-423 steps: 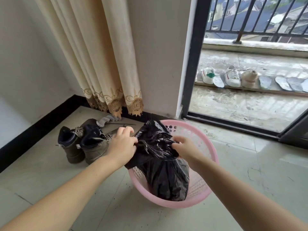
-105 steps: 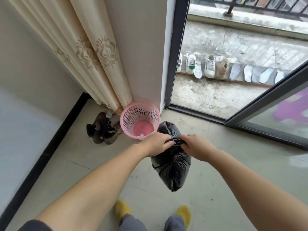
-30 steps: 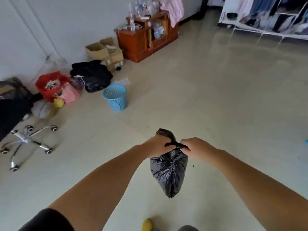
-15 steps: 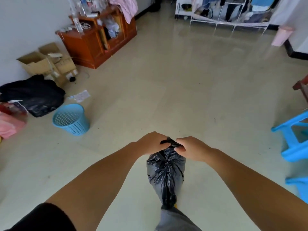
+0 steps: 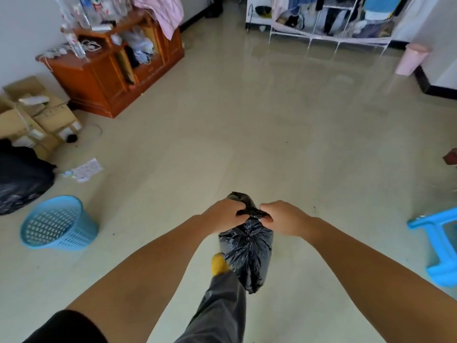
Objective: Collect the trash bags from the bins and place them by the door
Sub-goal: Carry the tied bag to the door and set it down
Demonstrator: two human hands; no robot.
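A small black trash bag (image 5: 247, 253) hangs in the air in front of me, knotted at the top. My left hand (image 5: 223, 215) and my right hand (image 5: 282, 217) each grip one side of its twisted neck. The bag dangles over my raised leg in grey trousers (image 5: 217, 308) and a yellow slipper (image 5: 218, 264). A blue mesh bin (image 5: 58, 225) stands on the floor to the left, tilted, with nothing visible inside. A pink bin (image 5: 410, 59) stands far right by the wall.
A large black bag (image 5: 19, 179) lies at the left edge by cardboard boxes (image 5: 32, 117). A wooden cabinet (image 5: 116, 68) stands at the back left, a clothes rack (image 5: 331, 23) at the back. A blue plastic stool (image 5: 440, 246) is on the right.
The view has turned from the balcony door into the room and moved forward. The blue bin has slid to the lower left of the view. Both hands keep their grip on the bag.
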